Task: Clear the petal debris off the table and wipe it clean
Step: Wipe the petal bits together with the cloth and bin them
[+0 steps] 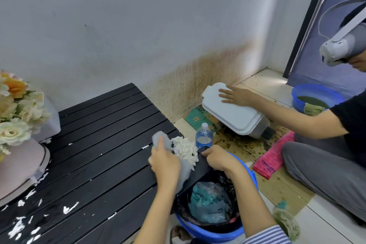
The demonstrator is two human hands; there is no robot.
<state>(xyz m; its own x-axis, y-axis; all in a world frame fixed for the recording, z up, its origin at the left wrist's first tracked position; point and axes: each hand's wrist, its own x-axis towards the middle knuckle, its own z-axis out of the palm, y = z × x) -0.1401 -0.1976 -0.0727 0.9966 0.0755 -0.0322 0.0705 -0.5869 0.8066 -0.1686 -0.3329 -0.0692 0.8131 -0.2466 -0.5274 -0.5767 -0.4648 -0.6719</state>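
Black slatted table (95,140) carries scattered white petal debris (21,226) at its near-left. Blue bin (245,174) sits below the table's right edge. Left hand (166,162), grip clamped on grey cloth (164,142), pushes a petal pile (185,149) at the edge. Right hand (219,157), grip closed on the bin liner's rim.

The slatted counter (95,144) is black, flecked with white petal debris (185,149). A pale grey cloth (168,144) gathers it. At four o'clock a blue bin (210,230) holds a black liner. Cream and orange flowers (13,109) sit at nine o'clock.
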